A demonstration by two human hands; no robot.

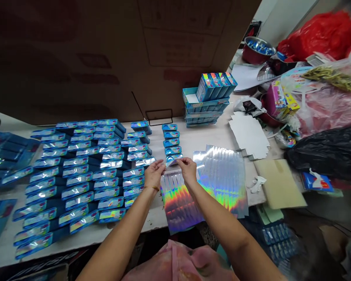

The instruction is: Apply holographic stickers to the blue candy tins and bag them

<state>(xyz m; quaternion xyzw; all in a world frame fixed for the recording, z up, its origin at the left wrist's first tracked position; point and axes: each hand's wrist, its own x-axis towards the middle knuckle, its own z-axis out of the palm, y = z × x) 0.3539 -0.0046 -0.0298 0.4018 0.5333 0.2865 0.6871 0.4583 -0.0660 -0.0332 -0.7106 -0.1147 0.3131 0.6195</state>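
Note:
My left hand (154, 173) and my right hand (188, 169) are close together, with thumbs and fingers pinching the two ends of a small shiny sticker (172, 162). It sits at the nearest blue box (170, 158) in a short column of blue boxes (171, 142); whether it touches the box I cannot tell. Below my hands lies a holographic sticker sheet (179, 210) marked with narrow strips. More silvery sheets (225, 168) overlap to the right, partly under my right forearm.
Rows of blue boxes (77, 179) cover the table's left side. A large cardboard carton (105, 58) stands behind. Stacked display trays (204, 107) hold several blue boxes at the back. White card pieces (248, 134), a yellowish pad (280, 183) and a black bag (321, 152) lie right.

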